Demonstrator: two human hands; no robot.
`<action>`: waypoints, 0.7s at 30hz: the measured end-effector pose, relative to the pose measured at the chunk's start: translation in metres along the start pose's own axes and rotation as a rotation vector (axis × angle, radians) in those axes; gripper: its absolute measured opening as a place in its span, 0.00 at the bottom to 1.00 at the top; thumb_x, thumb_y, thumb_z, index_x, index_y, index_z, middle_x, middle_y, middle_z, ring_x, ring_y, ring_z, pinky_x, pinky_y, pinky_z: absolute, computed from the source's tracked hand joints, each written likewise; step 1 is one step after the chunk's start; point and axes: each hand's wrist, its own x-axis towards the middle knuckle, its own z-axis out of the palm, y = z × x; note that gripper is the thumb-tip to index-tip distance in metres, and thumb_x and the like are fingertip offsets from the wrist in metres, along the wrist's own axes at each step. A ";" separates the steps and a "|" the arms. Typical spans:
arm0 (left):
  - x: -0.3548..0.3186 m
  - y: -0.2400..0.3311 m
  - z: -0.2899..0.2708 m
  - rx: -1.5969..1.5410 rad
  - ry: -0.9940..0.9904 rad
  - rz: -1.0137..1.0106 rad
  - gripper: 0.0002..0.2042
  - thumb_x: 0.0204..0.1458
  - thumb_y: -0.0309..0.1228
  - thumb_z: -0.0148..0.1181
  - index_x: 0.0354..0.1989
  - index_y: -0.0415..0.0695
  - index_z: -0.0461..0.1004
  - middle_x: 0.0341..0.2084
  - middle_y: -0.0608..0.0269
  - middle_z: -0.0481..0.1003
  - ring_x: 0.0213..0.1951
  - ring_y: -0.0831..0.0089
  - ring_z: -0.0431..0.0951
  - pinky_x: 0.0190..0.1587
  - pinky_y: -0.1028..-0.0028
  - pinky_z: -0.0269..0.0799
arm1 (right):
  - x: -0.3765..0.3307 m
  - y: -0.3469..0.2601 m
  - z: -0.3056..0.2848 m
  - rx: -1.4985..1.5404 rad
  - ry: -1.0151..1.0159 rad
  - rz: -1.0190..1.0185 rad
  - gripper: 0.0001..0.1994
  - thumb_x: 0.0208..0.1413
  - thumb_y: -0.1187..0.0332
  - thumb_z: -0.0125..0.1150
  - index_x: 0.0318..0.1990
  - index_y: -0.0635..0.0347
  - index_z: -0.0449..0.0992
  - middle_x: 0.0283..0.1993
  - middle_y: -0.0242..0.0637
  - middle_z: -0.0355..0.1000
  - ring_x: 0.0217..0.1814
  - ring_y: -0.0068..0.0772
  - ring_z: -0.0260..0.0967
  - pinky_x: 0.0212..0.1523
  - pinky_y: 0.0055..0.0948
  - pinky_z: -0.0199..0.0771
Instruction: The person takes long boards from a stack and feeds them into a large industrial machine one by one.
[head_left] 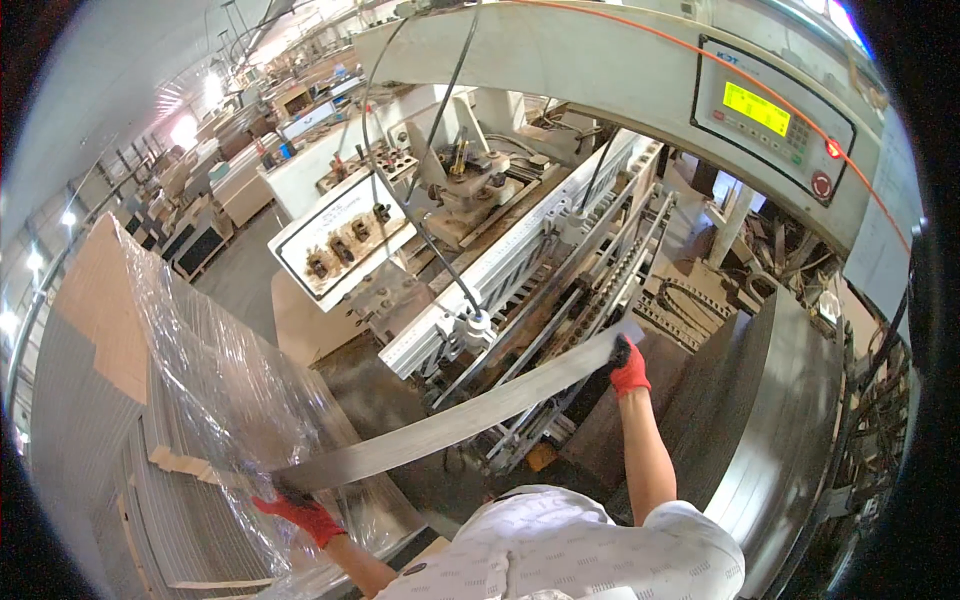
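Note:
A long, narrow grey board stretches in front of my body between both hands. It slants up from lower left to upper right and looks curved through the wide lens. My left hand, in a red glove with a dark palm side, grips its near-left end with the thumb sticking out. At the far-right end, my right hand, gloved the same way, is closed around the board's edge. The board is held above the rails of a machine with a long white beam.
On the left stand stacked panels partly draped in clear plastic wrap. Another stack of grey boards stands at the right. A switch box and a control panel with a lit screen flank the machine; cables hang over it.

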 end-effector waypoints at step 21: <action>0.011 -0.112 -0.169 0.471 0.008 -0.084 0.24 0.61 0.41 0.48 0.65 0.47 0.66 0.64 0.58 0.65 0.64 0.58 0.64 0.66 0.57 0.57 | -0.030 0.160 0.185 -1.239 -0.052 -0.546 0.19 0.46 0.72 0.58 0.47 0.65 0.67 0.44 0.60 0.67 0.51 0.66 0.65 0.53 0.50 0.68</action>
